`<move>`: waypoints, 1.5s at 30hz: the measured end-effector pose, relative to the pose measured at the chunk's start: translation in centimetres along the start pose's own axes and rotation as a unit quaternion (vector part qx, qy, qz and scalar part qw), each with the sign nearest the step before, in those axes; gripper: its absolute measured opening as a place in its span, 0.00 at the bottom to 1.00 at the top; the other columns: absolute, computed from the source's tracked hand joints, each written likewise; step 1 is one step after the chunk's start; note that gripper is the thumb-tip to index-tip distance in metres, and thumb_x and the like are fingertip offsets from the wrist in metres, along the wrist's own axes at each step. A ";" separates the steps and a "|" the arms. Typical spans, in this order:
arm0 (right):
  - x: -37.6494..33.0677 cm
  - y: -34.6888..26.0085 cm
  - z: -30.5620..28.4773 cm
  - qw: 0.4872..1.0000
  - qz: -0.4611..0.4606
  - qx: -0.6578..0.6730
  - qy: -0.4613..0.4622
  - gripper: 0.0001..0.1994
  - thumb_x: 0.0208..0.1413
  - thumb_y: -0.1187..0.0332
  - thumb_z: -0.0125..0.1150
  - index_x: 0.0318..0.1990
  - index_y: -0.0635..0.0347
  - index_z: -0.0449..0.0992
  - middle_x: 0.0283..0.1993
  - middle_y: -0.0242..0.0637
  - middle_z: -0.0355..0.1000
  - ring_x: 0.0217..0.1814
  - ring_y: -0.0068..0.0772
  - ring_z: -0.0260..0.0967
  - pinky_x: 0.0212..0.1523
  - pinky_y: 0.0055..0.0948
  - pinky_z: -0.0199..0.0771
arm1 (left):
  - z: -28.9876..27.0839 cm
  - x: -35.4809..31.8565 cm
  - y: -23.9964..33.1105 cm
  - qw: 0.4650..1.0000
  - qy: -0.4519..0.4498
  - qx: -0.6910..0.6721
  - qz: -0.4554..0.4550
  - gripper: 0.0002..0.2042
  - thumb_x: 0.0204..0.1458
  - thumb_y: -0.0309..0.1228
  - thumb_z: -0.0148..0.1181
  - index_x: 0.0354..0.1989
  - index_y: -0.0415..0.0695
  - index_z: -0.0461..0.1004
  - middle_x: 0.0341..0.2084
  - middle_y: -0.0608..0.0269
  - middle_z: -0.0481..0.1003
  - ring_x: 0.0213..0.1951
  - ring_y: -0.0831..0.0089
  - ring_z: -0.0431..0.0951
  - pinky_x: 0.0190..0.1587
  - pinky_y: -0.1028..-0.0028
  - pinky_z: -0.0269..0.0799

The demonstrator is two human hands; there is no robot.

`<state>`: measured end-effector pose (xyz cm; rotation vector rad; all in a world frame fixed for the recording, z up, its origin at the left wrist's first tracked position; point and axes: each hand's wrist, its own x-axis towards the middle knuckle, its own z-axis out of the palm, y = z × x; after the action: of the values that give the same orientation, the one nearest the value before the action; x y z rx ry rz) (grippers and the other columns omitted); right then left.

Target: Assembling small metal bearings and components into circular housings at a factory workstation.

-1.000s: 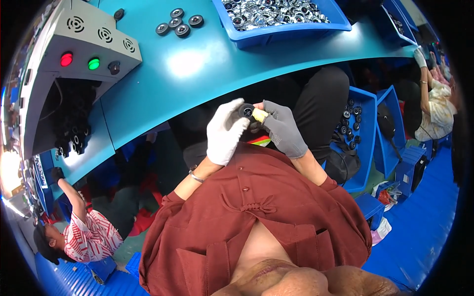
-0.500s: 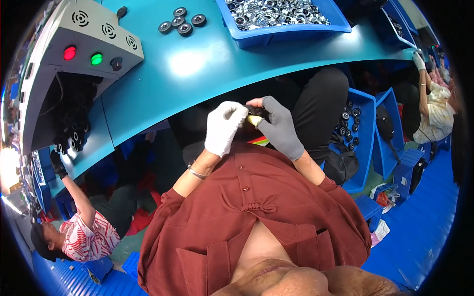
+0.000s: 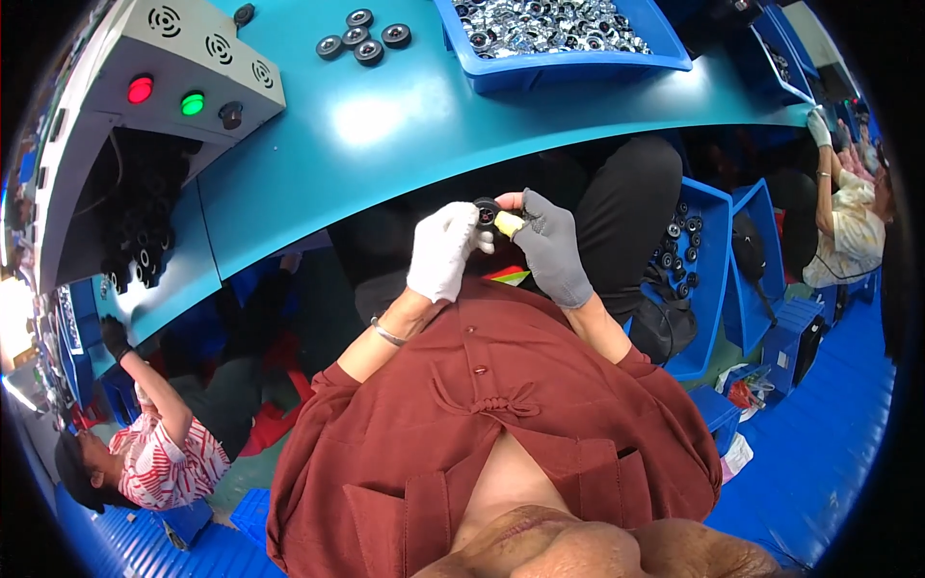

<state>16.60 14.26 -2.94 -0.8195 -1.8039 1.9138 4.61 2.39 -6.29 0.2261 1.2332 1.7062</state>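
Head view: a blue bin [image 3: 578, 67] of shiny metal parts sits on the far side of the teal workbench [image 3: 385, 135], with four loose black wheels [image 3: 363, 39] to its left and a grey control box [image 3: 183, 72] with red and green lamps at far left. Near the bench edge, the left hand [image 3: 441, 252], in a white glove, and the right hand [image 3: 551, 246], in a grey glove, pinch a small black wheel [image 3: 487, 211] between closed fingertips above the lap. Blue crates [image 3: 708, 279] of more wheels stand to the right.
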 end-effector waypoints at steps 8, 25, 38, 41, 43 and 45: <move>0.1 -1.7 0.5 0.991 0.012 0.113 -0.063 0.21 0.59 0.79 0.58 0.61 0.66 0.70 0.48 0.31 0.74 0.47 0.17 0.70 0.49 0.20 0.71 | 1.3 -0.5 1.5 0.989 -0.008 -0.148 -0.003 0.11 0.67 0.32 0.53 0.39 0.35 0.75 0.29 0.61 0.75 0.27 0.74 0.74 0.33 0.74 0.72; 18.0 -8.1 11.1 0.754 -0.357 -0.542 -0.100 0.14 0.49 0.71 0.64 0.44 0.57 0.73 0.44 0.44 0.70 0.47 0.52 0.71 0.43 0.46 0.73 | -8.9 -5.8 12.9 0.928 0.133 0.154 0.311 0.11 0.63 0.28 0.52 0.49 0.35 0.75 0.32 0.62 0.76 0.33 0.78 0.75 0.39 0.77 0.72; 21.1 -8.7 13.2 0.723 -0.351 -0.594 0.009 0.16 0.51 0.73 0.62 0.48 0.59 0.75 0.52 0.47 0.68 0.52 0.50 0.72 0.48 0.45 0.77 | -26.5 9.5 30.5 0.443 0.384 0.763 0.272 0.08 0.54 0.26 0.57 0.38 0.42 0.80 0.39 0.49 0.80 0.43 0.51 0.81 0.44 0.58 0.80; 18.0 -12.0 11.0 0.718 -0.421 -0.555 0.020 0.17 0.49 0.74 0.63 0.49 0.59 0.76 0.53 0.45 0.70 0.52 0.51 0.70 0.49 0.44 0.75 | -26.5 12.0 31.6 0.451 0.377 0.772 0.241 0.07 0.53 0.25 0.56 0.36 0.42 0.81 0.39 0.47 0.81 0.44 0.52 0.82 0.42 0.57 0.81; 16.6 -14.0 8.7 0.723 -0.436 -0.535 0.034 0.16 0.49 0.73 0.64 0.48 0.60 0.77 0.51 0.44 0.71 0.52 0.51 0.70 0.49 0.43 0.74 | -27.3 12.4 31.7 0.470 0.361 0.768 0.245 0.09 0.56 0.29 0.55 0.40 0.42 0.81 0.42 0.45 0.80 0.45 0.48 0.81 0.46 0.55 0.79; 15.9 -15.2 6.4 0.725 -0.438 -0.527 0.062 0.15 0.49 0.72 0.65 0.46 0.60 0.78 0.51 0.43 0.71 0.51 0.50 0.70 0.48 0.43 0.73 | -29.7 12.1 31.6 0.459 0.348 0.783 0.232 0.13 0.58 0.34 0.55 0.45 0.42 0.79 0.44 0.42 0.79 0.46 0.46 0.80 0.48 0.53 0.78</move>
<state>-1.32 21.02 9.73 -0.1942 -2.4707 0.1402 -38.90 -6.76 0.82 1.0752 3.3421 0.2548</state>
